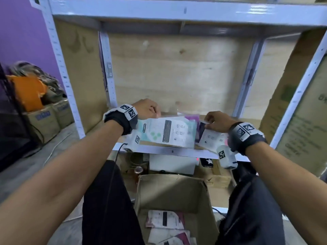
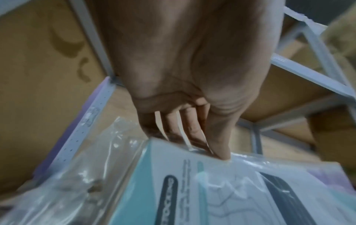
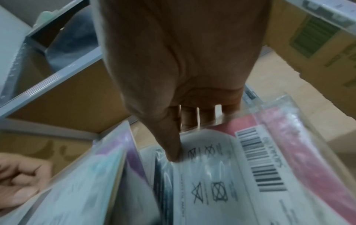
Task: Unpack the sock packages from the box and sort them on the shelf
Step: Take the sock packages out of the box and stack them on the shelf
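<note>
Over the wooden shelf (image 1: pixel 177 96) my left hand (image 1: pixel 150 110) pinches the far edge of a teal sock package (image 1: pixel 168 132) in clear plastic; the left wrist view shows the thumb on top of the teal sock package (image 2: pixel 192 190) and fingers (image 2: pixel 173 126) beneath. My right hand (image 1: pixel 215 122) pinches a pink sock package (image 1: pixel 210 137) with a white care label, thumb pressed on the pink sock package (image 3: pixel 221 175). A purple package (image 1: pixel 192 118) lies between them. Below, the open cardboard box (image 1: pixel 168 193) holds several more packages (image 1: pixel 166 220).
A grey metal shelf rail (image 1: pixel 168 152) runs under my hands, with uprights (image 1: pixel 108 71) behind. A large cardboard sheet (image 1: pixel 304 121) leans at the right. Boxes (image 1: pixel 46 121) with orange cloth stand on the floor at the left. More boxes sit on the lower shelf.
</note>
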